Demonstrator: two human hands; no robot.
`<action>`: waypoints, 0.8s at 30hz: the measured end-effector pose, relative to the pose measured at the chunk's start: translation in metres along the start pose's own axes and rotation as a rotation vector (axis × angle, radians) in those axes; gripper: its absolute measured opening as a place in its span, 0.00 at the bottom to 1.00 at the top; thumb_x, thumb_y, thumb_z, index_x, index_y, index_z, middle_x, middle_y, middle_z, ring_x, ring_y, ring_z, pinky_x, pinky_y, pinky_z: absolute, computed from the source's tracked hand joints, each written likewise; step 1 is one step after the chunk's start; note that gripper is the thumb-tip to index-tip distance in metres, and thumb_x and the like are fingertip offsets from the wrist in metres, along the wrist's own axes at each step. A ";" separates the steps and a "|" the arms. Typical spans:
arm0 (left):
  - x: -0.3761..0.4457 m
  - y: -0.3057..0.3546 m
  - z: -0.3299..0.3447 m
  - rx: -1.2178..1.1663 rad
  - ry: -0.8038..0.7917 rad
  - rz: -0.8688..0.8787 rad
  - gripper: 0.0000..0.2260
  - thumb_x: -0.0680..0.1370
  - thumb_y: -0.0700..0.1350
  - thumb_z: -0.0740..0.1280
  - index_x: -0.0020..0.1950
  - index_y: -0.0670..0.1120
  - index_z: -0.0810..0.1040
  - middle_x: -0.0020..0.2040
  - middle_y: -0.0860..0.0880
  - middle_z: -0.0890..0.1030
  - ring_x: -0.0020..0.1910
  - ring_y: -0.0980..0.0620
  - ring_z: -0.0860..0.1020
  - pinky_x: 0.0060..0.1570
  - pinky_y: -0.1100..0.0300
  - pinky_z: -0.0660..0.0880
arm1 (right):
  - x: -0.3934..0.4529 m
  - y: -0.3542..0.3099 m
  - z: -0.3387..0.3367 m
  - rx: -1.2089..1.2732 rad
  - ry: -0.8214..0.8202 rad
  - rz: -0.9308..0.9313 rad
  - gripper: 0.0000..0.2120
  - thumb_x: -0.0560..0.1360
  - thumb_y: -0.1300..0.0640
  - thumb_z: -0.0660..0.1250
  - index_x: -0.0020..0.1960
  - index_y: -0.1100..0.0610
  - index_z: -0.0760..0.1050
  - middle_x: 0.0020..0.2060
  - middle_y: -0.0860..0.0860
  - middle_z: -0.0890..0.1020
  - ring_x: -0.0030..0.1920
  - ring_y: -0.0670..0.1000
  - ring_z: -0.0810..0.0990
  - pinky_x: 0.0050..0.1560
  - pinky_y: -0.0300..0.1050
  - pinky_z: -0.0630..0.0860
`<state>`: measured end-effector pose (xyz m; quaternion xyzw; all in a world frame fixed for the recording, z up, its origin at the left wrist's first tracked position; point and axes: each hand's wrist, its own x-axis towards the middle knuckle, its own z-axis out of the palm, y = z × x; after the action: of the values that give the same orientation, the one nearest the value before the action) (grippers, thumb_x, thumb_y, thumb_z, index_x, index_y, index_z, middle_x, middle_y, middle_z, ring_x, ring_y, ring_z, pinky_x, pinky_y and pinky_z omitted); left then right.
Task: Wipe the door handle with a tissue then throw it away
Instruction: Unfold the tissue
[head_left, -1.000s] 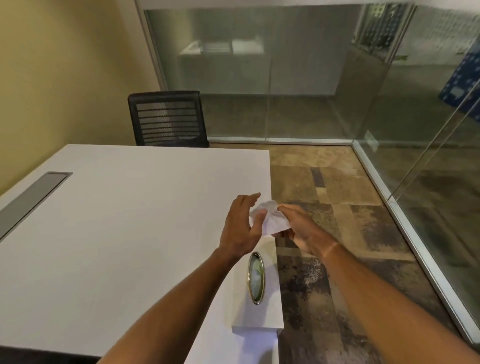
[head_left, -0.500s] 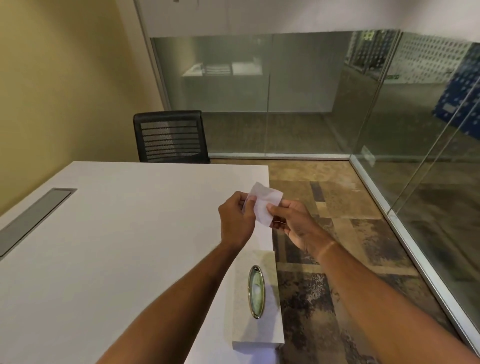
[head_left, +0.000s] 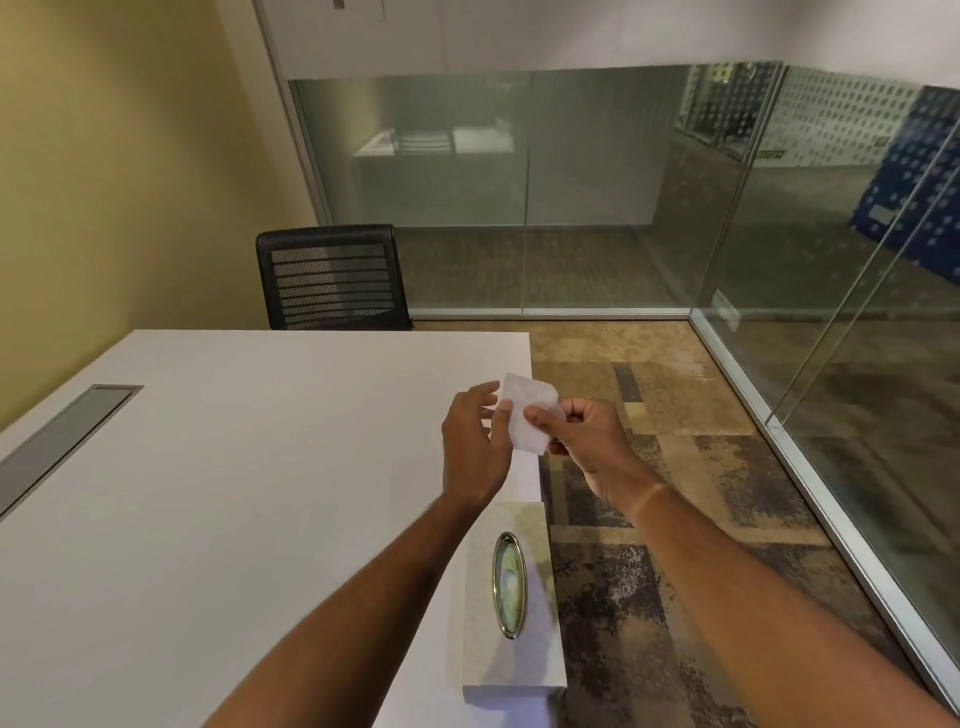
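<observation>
White and folded small, the tissue (head_left: 530, 413) is held in the air above the right edge of the counter (head_left: 234, 493), beyond the tissue box (head_left: 511, 587). The right hand (head_left: 582, 441) pinches the tissue's right side between thumb and curled fingers. The left hand (head_left: 475, 444) has its fingers loosely spread, fingertips touching the tissue's left edge; whether it grips cannot be told. The tissue box, pale with a gold-rimmed oval opening, sits on the counter's right edge, nearer the person than the hands. A grey cable slot (head_left: 57, 447) lies far left of the box. A black mesh chair (head_left: 332, 278) stands beyond the counter, before the glass partition (head_left: 519, 197).
</observation>
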<state>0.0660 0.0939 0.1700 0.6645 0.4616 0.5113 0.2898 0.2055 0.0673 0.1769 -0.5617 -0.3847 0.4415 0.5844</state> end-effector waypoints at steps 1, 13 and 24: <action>-0.001 0.002 0.000 -0.013 0.024 -0.004 0.11 0.79 0.46 0.66 0.60 0.46 0.76 0.55 0.50 0.77 0.48 0.55 0.77 0.42 0.72 0.74 | 0.000 0.000 -0.001 -0.017 0.015 -0.002 0.14 0.66 0.56 0.79 0.34 0.60 0.76 0.31 0.55 0.81 0.34 0.50 0.81 0.35 0.46 0.80; -0.001 0.005 0.009 -0.052 -0.128 -0.049 0.06 0.76 0.50 0.70 0.45 0.49 0.82 0.39 0.57 0.82 0.41 0.62 0.79 0.37 0.73 0.74 | -0.002 0.001 0.003 -0.383 0.007 -0.181 0.10 0.72 0.62 0.72 0.36 0.68 0.76 0.30 0.64 0.78 0.32 0.50 0.75 0.34 0.54 0.79; 0.006 -0.009 -0.002 0.131 -0.049 -0.023 0.05 0.79 0.41 0.65 0.47 0.44 0.81 0.40 0.53 0.80 0.37 0.58 0.76 0.38 0.72 0.70 | 0.001 -0.001 -0.013 -0.097 0.031 -0.010 0.06 0.75 0.59 0.71 0.40 0.58 0.80 0.36 0.53 0.81 0.37 0.49 0.78 0.37 0.40 0.75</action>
<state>0.0620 0.1033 0.1656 0.6892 0.4942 0.4601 0.2627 0.2185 0.0645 0.1770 -0.5944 -0.3993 0.4107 0.5644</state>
